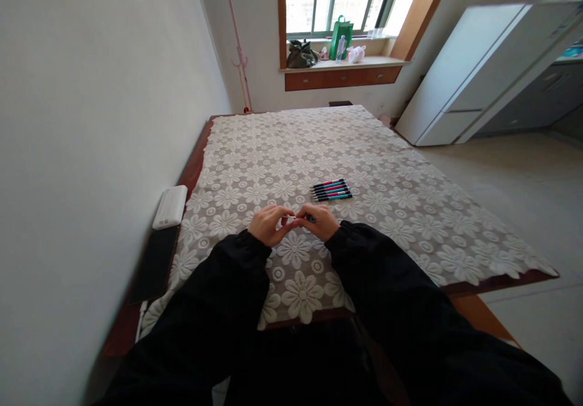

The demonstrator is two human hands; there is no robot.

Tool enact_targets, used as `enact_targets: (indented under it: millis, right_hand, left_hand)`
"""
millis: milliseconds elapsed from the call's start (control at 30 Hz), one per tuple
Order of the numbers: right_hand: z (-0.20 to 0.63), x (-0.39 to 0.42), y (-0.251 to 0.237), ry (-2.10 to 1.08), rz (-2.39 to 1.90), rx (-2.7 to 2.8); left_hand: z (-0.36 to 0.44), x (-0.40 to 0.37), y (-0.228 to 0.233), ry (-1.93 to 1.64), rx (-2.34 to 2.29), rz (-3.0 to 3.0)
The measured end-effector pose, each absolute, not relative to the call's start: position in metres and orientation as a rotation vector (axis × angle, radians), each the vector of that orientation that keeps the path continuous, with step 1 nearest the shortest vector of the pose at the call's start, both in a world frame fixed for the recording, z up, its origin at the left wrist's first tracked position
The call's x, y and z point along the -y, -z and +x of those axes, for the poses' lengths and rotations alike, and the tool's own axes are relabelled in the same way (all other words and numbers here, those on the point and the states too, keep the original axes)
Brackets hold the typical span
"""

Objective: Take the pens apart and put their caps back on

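My left hand (268, 223) and my right hand (321, 220) meet above the near part of the table, fingertips pinched together. A dark and teal end of a pen (312, 218) shows among the fingers of my right hand, and most of it is hidden. Between the fingertips is a thin, pale piece, too small to name; my left fingers close around its side. Just beyond my right hand, several pens (331, 190) in black, teal and red lie side by side in a neat row on the floral tablecloth (282, 190).
At the left edge, by the wall, lie a white power bank (170, 207) and a flat black device (156, 264) with a white cable (141, 321). A green bag (340, 36) stands on the far windowsill. A white refrigerator (473, 72) is at the right.
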State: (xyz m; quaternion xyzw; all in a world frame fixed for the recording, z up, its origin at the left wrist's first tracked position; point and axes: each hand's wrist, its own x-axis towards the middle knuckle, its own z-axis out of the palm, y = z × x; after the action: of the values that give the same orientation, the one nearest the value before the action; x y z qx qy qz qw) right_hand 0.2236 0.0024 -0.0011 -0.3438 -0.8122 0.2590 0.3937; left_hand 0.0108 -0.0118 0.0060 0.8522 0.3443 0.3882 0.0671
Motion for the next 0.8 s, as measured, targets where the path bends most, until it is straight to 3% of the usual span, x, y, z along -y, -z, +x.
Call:
enact_targets:
  millis: [800]
  right_hand:
    - [0.221, 0.003, -0.013, -0.357, -0.815, 2.258]
  left_hand:
    - [0.010, 0.012, -0.008, -1.241, -1.159, 2.527]
